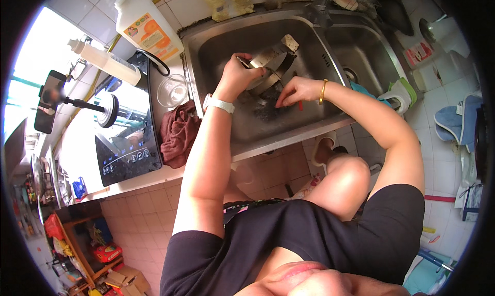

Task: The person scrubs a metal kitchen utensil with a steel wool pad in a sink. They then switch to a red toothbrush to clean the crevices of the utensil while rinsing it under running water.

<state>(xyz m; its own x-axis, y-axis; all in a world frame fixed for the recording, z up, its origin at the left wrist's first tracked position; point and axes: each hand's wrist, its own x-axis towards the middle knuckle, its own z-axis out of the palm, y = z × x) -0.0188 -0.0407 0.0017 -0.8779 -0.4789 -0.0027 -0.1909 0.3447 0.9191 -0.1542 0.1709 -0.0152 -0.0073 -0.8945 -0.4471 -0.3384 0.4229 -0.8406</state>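
Observation:
My left hand, with a white watch at the wrist, grips a metal fitting over the large basin of a stainless steel sink. The fitting has flat and curved metal bands and a pale, stained block at its far end; its exact kind is unclear. Just below and to the right of it, my right hand reaches into the basin with fingers bent down and drawn together. Whether they pinch something is hidden. A dark wet patch lies near those fingertips, and a small red strip shows beneath the hand.
Left of the sink are a brown cloth, a clear glass bowl, an induction cooktop, and two pump bottles. A phone on a stand rises from the cooktop. Cloths hang over the smaller basin's front edge.

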